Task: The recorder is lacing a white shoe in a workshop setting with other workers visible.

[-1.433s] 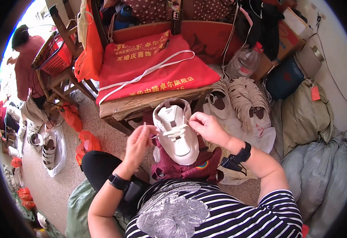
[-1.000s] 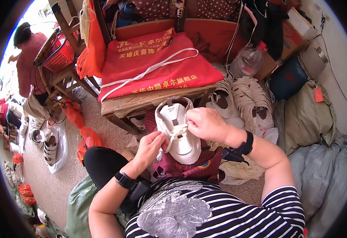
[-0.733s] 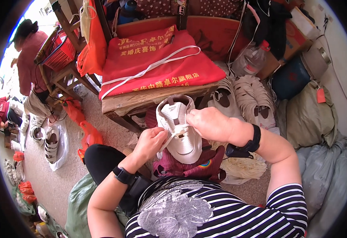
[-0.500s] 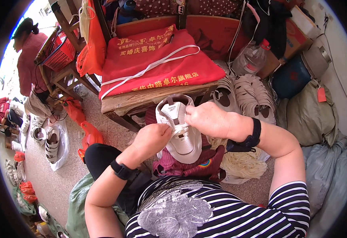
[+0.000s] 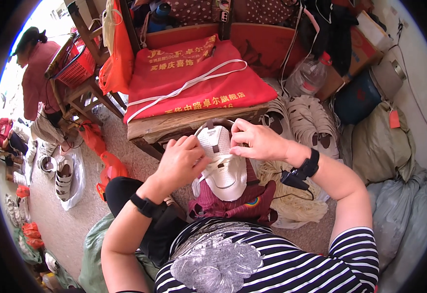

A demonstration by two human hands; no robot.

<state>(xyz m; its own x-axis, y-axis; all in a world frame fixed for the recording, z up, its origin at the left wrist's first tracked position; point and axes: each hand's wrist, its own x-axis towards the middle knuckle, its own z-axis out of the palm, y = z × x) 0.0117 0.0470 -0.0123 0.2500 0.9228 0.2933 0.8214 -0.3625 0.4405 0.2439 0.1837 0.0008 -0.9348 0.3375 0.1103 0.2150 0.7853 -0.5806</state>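
A white sneaker (image 5: 227, 183) with a mesh tongue rests toe toward me on maroon striped cloth (image 5: 223, 207) at my lap. My left hand (image 5: 183, 158) is at the shoe's left side by the eyelets, fingers bent inward and closed; what they pinch is hidden. On the opposite side of the tongue, my right hand (image 5: 255, 140) has thumb and forefinger pressed together near the upper eyelets. Anything between them is too small to make out. Both wrists wear black straps. The shoe's heel opening is partly covered by my right fingers.
Just beyond the shoe stands a wooden bench (image 5: 174, 123) topped with a red apron (image 5: 194, 78). Pale laces (image 5: 296, 205) lie piled to the right, near stacked shoe uppers (image 5: 313, 119). Grey sacks (image 5: 404, 205) line the right wall. Another person (image 5: 40, 73) sits at far left.
My left hand has lifted up and left, its fingers turning over the shoe's edge. My right hand has shifted slightly, its fingers raised more. The shoe stays in about the same place.
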